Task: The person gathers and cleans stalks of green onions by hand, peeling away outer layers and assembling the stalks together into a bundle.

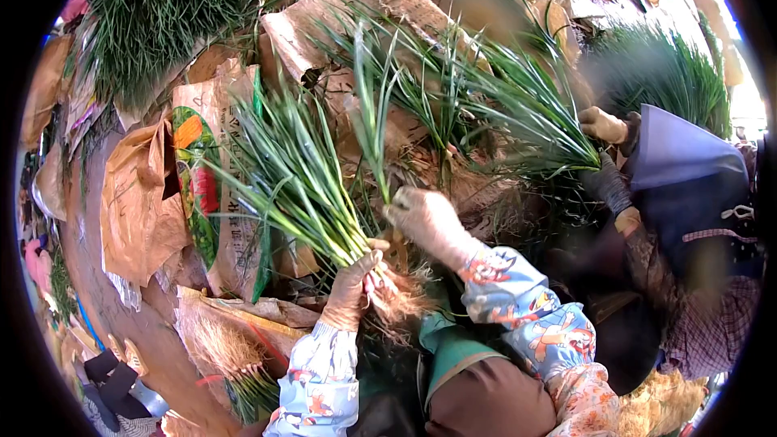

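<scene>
Chive bunch [299, 186] amid crowded sacks [218, 194]

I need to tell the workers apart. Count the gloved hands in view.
4. The person's left hand grips a bunch of green stalks; their right hand lifts one stalk. A co-worker's two hands are at right. Others may be hidden.

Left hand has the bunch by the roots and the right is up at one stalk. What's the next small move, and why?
Probably lay that stalk into the bunch. The left hand grips the bunch just above its roots, while the right hand pinches the single stalk beside it, still apart from the rest.
</scene>
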`<state>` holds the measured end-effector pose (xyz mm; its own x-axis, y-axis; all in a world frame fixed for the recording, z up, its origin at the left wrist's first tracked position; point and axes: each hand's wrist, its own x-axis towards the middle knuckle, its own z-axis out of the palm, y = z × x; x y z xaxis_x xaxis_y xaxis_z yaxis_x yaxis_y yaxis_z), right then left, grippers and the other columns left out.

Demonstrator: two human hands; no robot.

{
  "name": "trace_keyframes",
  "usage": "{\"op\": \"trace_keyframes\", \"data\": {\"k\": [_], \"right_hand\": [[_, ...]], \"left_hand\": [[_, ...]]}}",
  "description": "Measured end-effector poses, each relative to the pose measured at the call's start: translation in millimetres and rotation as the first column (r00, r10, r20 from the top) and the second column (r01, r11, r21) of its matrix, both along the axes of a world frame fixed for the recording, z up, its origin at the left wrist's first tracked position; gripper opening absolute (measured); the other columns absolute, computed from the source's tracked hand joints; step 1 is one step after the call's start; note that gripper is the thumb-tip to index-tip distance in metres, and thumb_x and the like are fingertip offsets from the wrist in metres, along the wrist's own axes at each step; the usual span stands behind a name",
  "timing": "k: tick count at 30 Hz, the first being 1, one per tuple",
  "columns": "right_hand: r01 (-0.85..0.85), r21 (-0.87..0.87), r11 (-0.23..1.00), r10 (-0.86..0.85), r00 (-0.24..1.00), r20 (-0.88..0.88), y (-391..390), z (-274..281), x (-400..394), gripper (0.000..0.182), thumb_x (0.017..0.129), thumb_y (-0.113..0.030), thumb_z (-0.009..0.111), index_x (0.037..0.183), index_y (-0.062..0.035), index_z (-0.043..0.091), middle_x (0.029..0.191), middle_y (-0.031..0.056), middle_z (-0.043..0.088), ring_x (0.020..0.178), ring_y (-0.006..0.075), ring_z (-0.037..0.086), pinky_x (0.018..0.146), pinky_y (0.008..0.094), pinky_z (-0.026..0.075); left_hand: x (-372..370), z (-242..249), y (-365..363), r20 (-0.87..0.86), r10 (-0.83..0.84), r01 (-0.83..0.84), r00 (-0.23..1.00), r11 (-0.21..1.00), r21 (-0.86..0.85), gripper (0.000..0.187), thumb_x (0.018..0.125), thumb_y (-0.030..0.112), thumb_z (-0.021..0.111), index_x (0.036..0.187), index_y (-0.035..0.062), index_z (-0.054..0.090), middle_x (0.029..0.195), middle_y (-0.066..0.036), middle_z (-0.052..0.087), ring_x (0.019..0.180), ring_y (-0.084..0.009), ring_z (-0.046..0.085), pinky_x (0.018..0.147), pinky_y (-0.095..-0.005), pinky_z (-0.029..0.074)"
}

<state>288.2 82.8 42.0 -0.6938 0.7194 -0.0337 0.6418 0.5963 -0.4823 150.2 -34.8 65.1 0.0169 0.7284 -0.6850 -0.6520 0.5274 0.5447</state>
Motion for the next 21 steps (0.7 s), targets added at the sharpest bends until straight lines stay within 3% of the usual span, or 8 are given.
{"op": "trace_keyframes", "data": {"k": [2, 5, 7, 9, 14, 17, 20, 21], "right_hand": [[0.293, -0.779, 0.555, -0.480, 0.877, -0.012, -16.5, 8.1, -13.3, 0.017, 0.083, -0.022, 0.054, 0.086, -0.0066, 0.061, 0.065, 0.0084, 0.058, 0.057, 0.0155, 0.056, 0.054, 0.0279, 0.045], [-0.050, -0.998, -0.045, -0.639, 0.769, -0.010, 1.2, 2.9, -17.5, 0.018, 0.085, -0.018, 0.053, 0.088, -0.0013, 0.059, 0.059, -0.0002, 0.049, 0.051, 0.0078, 0.046, 0.046, 0.0233, 0.040], [0.067, -0.985, 0.161, -0.504, 0.863, -0.024, -2.1, 7.9, -29.2, 0.021, 0.085, -0.021, 0.052, 0.084, -0.0017, 0.058, 0.057, 0.0030, 0.050, 0.050, 0.0143, 0.049, 0.047, 0.0276, 0.042], [-0.048, -0.238, 0.970, -0.020, 0.961, -0.276, -17.2, -26.4, -30.9, 0.023, 0.082, -0.025, 0.053, 0.079, -0.0029, 0.057, 0.059, 0.0103, 0.054, 0.053, 0.0249, 0.055, 0.052, 0.0341, 0.045], [0.405, -0.426, 0.809, -0.399, 0.911, 0.108, -5.5, -33.2, -2.8, 0.019, 0.080, -0.023, 0.051, 0.081, -0.0055, 0.056, 0.066, 0.0128, 0.058, 0.060, 0.0277, 0.057, 0.053, 0.0372, 0.046], [-0.070, -0.989, 0.130, -0.448, 0.886, -0.121, -3.2, -25.6, 22.5, 0.019, 0.084, -0.021, 0.048, 0.093, -0.0061, 0.056, 0.074, 0.0069, 0.058, 0.057, 0.0160, 0.054, 0.046, 0.0278, 0.043], [-0.283, -0.946, 0.156, -0.444, 0.835, -0.324, 0.6, 0.2, -6.6, 0.020, 0.087, -0.022, 0.048, 0.095, -0.0053, 0.056, 0.071, 0.0015, 0.055, 0.053, 0.0065, 0.049, 0.042, 0.0186, 0.039], [-0.390, -0.918, -0.078, -0.617, 0.742, -0.263, -2.6, -8.5, -18.2, 0.024, 0.088, -0.023, 0.047, 0.096, -0.0023, 0.055, 0.062, -0.0028, 0.048, 0.046, 0.0027, 0.040, 0.037, 0.0156, 0.032]], "left_hand": [[-0.5, -2.1, 3.6, -0.038, -0.005, 0.005, 0.999, 1.000, 0.013, 0.023, 0.077, 0.017, 0.062, 0.092, -0.0005, 0.055, 0.063, -0.003, 0.054, 0.045, -0.0079, 0.049, 0.042, -0.0221, 0.047], [-7.7, -9.6, -3.5, 0.041, 0.001, 0.000, 0.999, 1.000, -0.021, 0.024, 0.077, 0.019, 0.062, 0.090, -0.0001, 0.056, 0.063, -0.004, 0.054, 0.047, -0.0070, 0.048, 0.045, -0.0205, 0.045], [-10.8, -13.2, -8.1, 0.090, -0.013, 0.016, 0.996, 0.999, -0.034, 0.025, 0.078, 0.020, 0.061, 0.091, -0.0005, 0.055, 0.064, -0.005, 0.055, 0.047, -0.0072, 0.048, 0.045, -0.0202, 0.044], [-13.3, -16.3, -12.9, 0.105, 0.072, -0.061, 0.992, 0.992, -0.107, 0.025, 0.078, 0.020, 0.061, 0.091, -0.0005, 0.055, 0.064, -0.005, 0.055, 0.046, -0.0073, 0.048, 0.047, -0.0206, 0.045], [-15.4, 9.8, -6.5, 0.446, 0.139, -0.186, 0.884, 0.980, 0.064, 0.020, 0.077, 0.019, 0.063, 0.087, 0.0057, 0.051, 0.083, -0.008, 0.050, 0.069, -0.0190, 0.054, 0.052, -0.0248, 0.049], [-19.0, 17.7, -9.6, 0.594, 0.157, -0.207, 0.789, 0.978, 0.016, 0.020, 0.076, 0.016, 0.063, 0.085, 0.0064, 0.048, 0.084, -0.007, 0.046, 0.073, -0.0190, 0.052, 0.059, -0.0275, 0.049], [-14.1, 15.3, -13.2, 0.683, 0.189, -0.250, 0.706, 0.968, -0.010, 0.016, 0.078, 0.015, 0.060, 0.084, 0.0066, 0.048, 0.082, -0.006, 0.045, 0.073, -0.0185, 0.051, 0.056, -0.0249, 0.050], [-13.2, 9.5, -16.8, 0.745, 0.177, -0.251, 0.644, 0.968, -0.013, 0.016, 0.078, 0.016, 0.059, 0.085, 0.0067, 0.048, 0.082, -0.006, 0.045, 0.073, -0.0186, 0.051, 0.056, -0.0247, 0.050]]}}
